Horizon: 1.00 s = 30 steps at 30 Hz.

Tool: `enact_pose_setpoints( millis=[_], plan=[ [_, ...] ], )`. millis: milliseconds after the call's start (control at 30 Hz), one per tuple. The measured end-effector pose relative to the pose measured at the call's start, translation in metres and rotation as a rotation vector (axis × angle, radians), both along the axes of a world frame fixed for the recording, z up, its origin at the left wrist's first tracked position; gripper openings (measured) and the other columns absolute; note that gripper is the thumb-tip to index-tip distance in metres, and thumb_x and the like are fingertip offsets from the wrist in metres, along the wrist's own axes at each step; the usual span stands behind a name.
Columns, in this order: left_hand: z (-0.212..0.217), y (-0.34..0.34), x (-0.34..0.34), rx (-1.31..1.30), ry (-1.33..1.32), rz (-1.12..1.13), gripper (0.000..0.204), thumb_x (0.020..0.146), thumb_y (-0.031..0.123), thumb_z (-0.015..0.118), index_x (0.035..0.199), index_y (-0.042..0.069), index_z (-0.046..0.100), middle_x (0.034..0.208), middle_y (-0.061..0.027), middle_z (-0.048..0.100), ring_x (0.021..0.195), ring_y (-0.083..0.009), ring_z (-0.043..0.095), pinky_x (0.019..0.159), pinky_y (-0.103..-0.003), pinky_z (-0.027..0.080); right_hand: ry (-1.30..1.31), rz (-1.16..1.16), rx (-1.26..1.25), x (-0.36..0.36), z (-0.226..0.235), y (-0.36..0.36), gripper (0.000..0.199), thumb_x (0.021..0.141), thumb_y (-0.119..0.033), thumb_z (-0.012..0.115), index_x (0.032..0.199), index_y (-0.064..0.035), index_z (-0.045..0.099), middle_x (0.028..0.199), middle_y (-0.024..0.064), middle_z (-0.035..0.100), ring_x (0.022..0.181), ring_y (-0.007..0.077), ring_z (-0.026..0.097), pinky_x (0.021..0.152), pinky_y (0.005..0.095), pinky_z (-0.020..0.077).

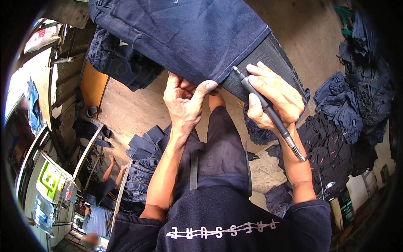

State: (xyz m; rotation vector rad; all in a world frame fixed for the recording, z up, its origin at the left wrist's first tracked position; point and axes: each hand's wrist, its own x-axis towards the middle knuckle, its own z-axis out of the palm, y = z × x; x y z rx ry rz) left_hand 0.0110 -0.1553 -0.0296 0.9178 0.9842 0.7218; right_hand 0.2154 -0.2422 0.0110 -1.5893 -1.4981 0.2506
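Note:
A dark blue denim garment (pixel 189 38) is spread over a flat black board (pixel 273 54) in front of me. My left hand (pixel 184 103) is closed on the garment's near edge, its thumb on top and its fingers curled underneath. In my right hand (pixel 279 94) is a slim black rotary tool handpiece (pixel 265 103) with a metal tip and a springy metal sleeve at its rear. The tip touches or hovers just over the garment's stitched edge beside the board; I cannot tell which. My right fingers lie along the handpiece's upper side.
More folded jeans (pixel 121 59) hang or lie beneath the garment at left. Dark clothes (pixel 327 143) are heaped at right. A denim stack (pixel 145 176) sits at lower left, near another person (pixel 105 185). A green tray (pixel 49 180) and a plastic bottle (pixel 43 212) stand farther left.

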Motion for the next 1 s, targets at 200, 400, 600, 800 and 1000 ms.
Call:
enact_pose_setpoints(
  millis=[200, 400, 600, 800, 1000],
  plan=[
    [0.0003, 0.0005, -0.0015, -0.011, 0.016, -0.010, 0.067, 0.095, -0.008, 0.081, 0.153, -0.006, 0.047, 0.113, -0.0211, 0.079, 0.099, -0.0244, 0.080, 0.089, -0.035, 0.069, -0.017, -0.044, -0.010, 0.0002, -0.0008, -0.0003, 0.027, 0.075, 0.000, 0.077, 0.101, 0.0039, 0.079, 0.095, 0.0169, 0.081, 0.101, 0.0353, 0.083, 0.101, 0.0517, 0.0660],
    [0.0002, 0.0007, -0.0036, -0.013, 0.023, -0.022, 0.067, 0.095, -0.007, 0.082, 0.153, -0.005, 0.047, 0.113, -0.0208, 0.079, 0.100, -0.0246, 0.080, 0.089, -0.035, 0.068, -0.023, -0.065, -0.001, 0.0024, -0.0004, 0.0010, 0.030, 0.074, 0.002, 0.076, 0.104, 0.0051, 0.078, 0.096, 0.0194, 0.081, 0.101, 0.0364, 0.083, 0.101, 0.0517, 0.0655],
    [-0.0036, -0.0005, -0.0034, -0.023, 0.043, -0.008, 0.067, 0.094, -0.005, 0.084, 0.151, -0.005, 0.049, 0.113, -0.0201, 0.080, 0.102, -0.0235, 0.080, 0.092, -0.033, 0.067, -0.018, -0.073, -0.025, 0.0035, 0.0009, 0.0006, 0.031, 0.079, 0.002, 0.071, 0.109, 0.0092, 0.078, 0.103, 0.0253, 0.081, 0.105, 0.0394, 0.082, 0.104, 0.0533, 0.0637],
    [-0.0055, -0.0006, -0.0063, -0.015, 0.026, -0.023, 0.060, 0.095, -0.003, 0.084, 0.146, -0.005, 0.054, 0.113, -0.0200, 0.080, 0.102, -0.0231, 0.080, 0.091, -0.032, 0.067, -0.036, -0.107, -0.054, 0.0062, 0.0019, 0.0003, 0.031, 0.082, 0.000, 0.071, 0.111, 0.0103, 0.078, 0.110, 0.0281, 0.081, 0.109, 0.0410, 0.081, 0.106, 0.0525, 0.0620],
    [-0.0024, 0.0037, -0.0040, -0.010, 0.006, -0.034, 0.049, 0.095, -0.002, 0.084, 0.138, -0.005, 0.060, 0.111, -0.0196, 0.080, 0.096, -0.0228, 0.081, 0.088, -0.034, 0.067, -0.013, -0.088, -0.020, 0.0046, 0.0016, 0.0033, 0.030, 0.074, 0.001, 0.074, 0.104, 0.0060, 0.080, 0.098, 0.0213, 0.082, 0.102, 0.0371, 0.083, 0.102, 0.0508, 0.0651]
  ],
)
